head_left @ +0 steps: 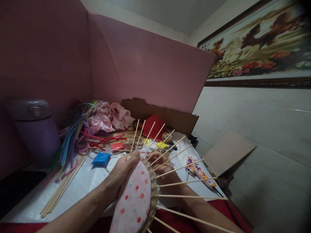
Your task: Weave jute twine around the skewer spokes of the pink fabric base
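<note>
A round base covered in pink dotted cloth is tilted up close in front of me. Twisted cord is woven along its rim, and several thin wooden sticks fan outward from it. My left hand grips the upper edge of the base, thumb on the cloth side. Behind the sticks, my right hand is at the rim with its fingers bent together. Sticks partly cover those fingers, so what they pinch is hard to make out.
On the white table covering lie loose sticks, a blue packet, a red packet, cord coils and a flower-patterned glue gun. Pipe cleaners, crumpled pink cloth and a purple tumbler stand left.
</note>
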`<state>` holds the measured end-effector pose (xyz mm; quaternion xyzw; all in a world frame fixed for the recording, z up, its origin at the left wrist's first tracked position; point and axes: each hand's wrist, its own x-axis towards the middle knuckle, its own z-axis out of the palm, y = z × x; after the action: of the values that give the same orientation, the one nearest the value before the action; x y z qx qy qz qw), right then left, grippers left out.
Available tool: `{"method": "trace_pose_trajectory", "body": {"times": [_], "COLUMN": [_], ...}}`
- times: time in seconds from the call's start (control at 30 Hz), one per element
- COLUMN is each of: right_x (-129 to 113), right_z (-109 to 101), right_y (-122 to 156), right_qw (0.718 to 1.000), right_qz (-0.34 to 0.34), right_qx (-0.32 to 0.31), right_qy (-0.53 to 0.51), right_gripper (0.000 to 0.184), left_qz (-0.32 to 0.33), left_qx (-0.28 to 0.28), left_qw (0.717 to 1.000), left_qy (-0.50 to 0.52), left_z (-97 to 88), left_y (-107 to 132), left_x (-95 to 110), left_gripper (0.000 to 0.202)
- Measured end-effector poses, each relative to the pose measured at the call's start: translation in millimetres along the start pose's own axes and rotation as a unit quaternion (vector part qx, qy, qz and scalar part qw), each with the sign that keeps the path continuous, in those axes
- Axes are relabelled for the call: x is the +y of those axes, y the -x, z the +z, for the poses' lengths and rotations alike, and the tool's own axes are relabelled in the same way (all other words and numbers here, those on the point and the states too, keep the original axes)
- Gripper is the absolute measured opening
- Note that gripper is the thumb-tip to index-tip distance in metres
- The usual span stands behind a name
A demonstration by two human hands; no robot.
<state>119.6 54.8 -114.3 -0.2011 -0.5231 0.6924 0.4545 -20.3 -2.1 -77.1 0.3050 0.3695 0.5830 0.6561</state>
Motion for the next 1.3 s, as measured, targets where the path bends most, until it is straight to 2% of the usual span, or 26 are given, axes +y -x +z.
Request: {"method": "trace_pose_trajectory", "body": {"times": [0.1,0.3,0.43,0.53,0.67,0.87,1.03,1.13,1.3], "right_x": [2,2,6,10,15,20,8,1,7], "right_z": [4,17,14,11,11,6,9,11,9], "right_y": [0,6,7,7,9,7,12,17,10], "right_qw": [1.000,0.998,0.995,0.994,0.992,0.990,0.987,0.990,0.981], "right_qz": [0.019,0.035,0.083,0.094,0.096,0.090,0.081,0.062,0.059], "right_qx": [-0.016,0.054,0.032,0.021,-0.031,0.030,-0.052,-0.046,-0.078], "right_qy": [0.016,0.022,0.052,0.056,0.077,0.103,0.125,0.120,0.169], "right_gripper": [0.032,0.021,0.025,0.023,0.024,0.028,0.029,0.032,0.021], "left_qz": [0.012,0.043,0.040,0.052,0.072,0.088,0.101,0.094,0.063], "left_qx": [0.017,0.080,0.125,0.131,0.141,0.150,0.145,0.157,0.164], "left_qw": [1.000,0.996,0.991,0.988,0.984,0.981,0.981,0.978,0.974], "left_qy": [-0.001,0.011,0.036,0.055,0.076,0.084,0.081,0.100,0.142], "left_z": [-3.9,-16.7,-24.5,-25.7,-23.9,-24.6,-25.4,-26.5,-28.7], "left_y": [-3,-11,-17,-19,-17,-17,-18,-20,-24], "left_x": [-1,0,0,1,3,3,2,3,5], "left_gripper": [0.030,0.034,0.032,0.028,0.026,0.026,0.025,0.025,0.025]}}
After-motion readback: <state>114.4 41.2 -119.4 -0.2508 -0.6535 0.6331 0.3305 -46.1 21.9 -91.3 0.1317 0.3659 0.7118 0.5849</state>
